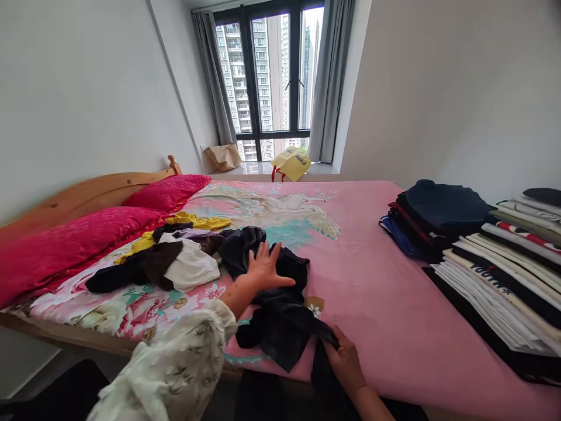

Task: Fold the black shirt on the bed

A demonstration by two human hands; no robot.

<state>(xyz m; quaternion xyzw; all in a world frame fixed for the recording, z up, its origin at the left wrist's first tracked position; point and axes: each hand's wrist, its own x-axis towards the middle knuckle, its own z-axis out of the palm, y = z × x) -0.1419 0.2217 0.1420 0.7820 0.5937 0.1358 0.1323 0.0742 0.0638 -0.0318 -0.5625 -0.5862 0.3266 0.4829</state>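
Note:
A crumpled black garment lies at the near edge of the bed, with part of it hanging over the side. My right hand is closed around a bunched end of it. Fingers spread, my left hand is over the upper part of the black cloth and holds nothing; whether the palm touches the fabric I cannot tell. Just left of that hand is a loose heap of clothes, including a white piece, a dark brown piece and a yellow piece.
Folded stacks of clothes stand along the right side of the bed: a dark stack and a mostly white one. Red pillows lie by the wooden headboard. A yellow bag and a brown paper bag rest on the windowsill.

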